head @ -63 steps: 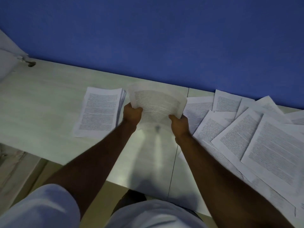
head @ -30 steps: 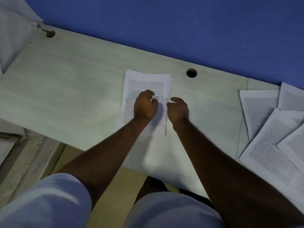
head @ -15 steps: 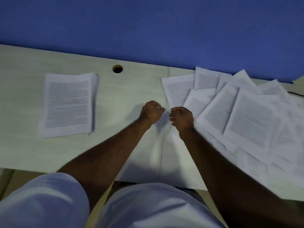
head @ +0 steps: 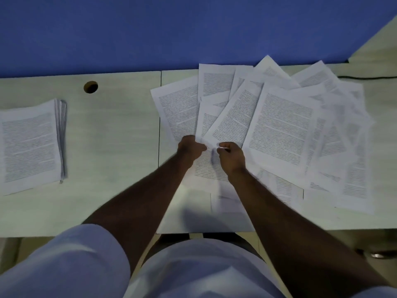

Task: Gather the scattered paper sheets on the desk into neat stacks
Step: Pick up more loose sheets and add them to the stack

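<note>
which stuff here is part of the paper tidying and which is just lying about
Part of the job:
scattered sheets
finished stack
left hand and right hand, at the sheets' near edges

Just lying about:
cable hole
black cable
blue wall

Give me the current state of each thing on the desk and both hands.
Paper stack: gathered, lying flat at desk's left.
Scattered sheets: fanned out, overlapping, at desk's right.
Left hand: fingers curled at the near sheets' edge.
Right hand: fingers curled, pinching a sheet corner.
</note>
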